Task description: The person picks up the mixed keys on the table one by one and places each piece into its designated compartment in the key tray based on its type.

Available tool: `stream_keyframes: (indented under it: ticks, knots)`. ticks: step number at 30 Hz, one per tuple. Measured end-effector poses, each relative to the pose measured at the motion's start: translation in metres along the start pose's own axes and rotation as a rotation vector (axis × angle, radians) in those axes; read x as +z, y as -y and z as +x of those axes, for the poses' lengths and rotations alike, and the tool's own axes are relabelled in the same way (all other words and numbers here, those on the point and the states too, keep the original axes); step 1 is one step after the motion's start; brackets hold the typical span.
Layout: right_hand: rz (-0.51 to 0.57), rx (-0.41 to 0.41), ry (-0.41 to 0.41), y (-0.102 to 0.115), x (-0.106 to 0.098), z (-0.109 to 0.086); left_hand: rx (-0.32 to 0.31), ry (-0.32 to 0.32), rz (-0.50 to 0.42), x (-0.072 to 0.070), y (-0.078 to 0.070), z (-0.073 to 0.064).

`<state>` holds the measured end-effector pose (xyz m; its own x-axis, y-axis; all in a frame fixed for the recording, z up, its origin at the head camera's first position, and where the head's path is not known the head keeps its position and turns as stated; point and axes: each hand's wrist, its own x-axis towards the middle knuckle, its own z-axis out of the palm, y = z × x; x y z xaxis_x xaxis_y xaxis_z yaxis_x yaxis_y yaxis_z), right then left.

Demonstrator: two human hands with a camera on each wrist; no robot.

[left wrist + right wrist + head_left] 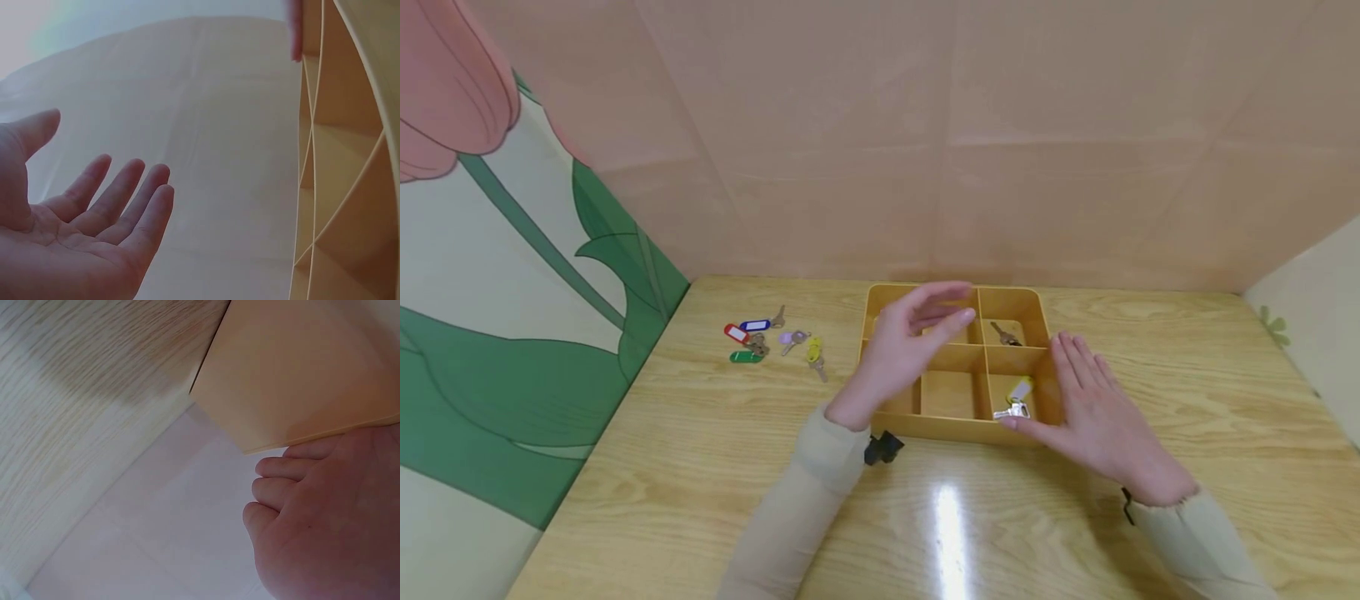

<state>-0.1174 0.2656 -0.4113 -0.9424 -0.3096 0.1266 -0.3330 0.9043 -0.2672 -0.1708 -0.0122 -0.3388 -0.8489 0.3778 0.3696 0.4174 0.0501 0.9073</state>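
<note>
A yellow divided box (955, 429) stands on the table. Above its middle compartments hovers my left hand (898, 350), fingers loosely bent and holding nothing; the left wrist view shows the same empty palm (94, 231). My right hand (1101, 421) rests along the box's right side with straight fingers, its thumb at the front right corner beside a silver key (1017, 409) with a yellow tag (1021, 388). That key lies in the front right compartment. Another key (1004, 335), darker, lies in the back right compartment. In the right wrist view, the fingers (281, 487) are at the box's rim.
Left of the box, several tagged keys lie on the wooden table (700, 467): tags in blue (756, 326), red (737, 334), green (746, 357), purple (787, 338) and yellow (815, 350). A pinkish cloth wall (850, 167) rises behind the table. A black wrist-camera piece (883, 448) shows by the left sleeve.
</note>
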Motion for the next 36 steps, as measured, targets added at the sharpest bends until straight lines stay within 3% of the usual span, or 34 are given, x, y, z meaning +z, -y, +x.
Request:
stream_keyframes:
  ticks: [14,36]
  knots:
    - [-0.007,0.015,0.015,0.000,0.000,0.000,0.017,-0.060,-0.027,-0.022,-0.004,-0.005]
    - [-0.010,0.008,0.014,0.000,0.001,0.000,-0.077,-0.195,-0.061,-0.064,0.002,-0.019]
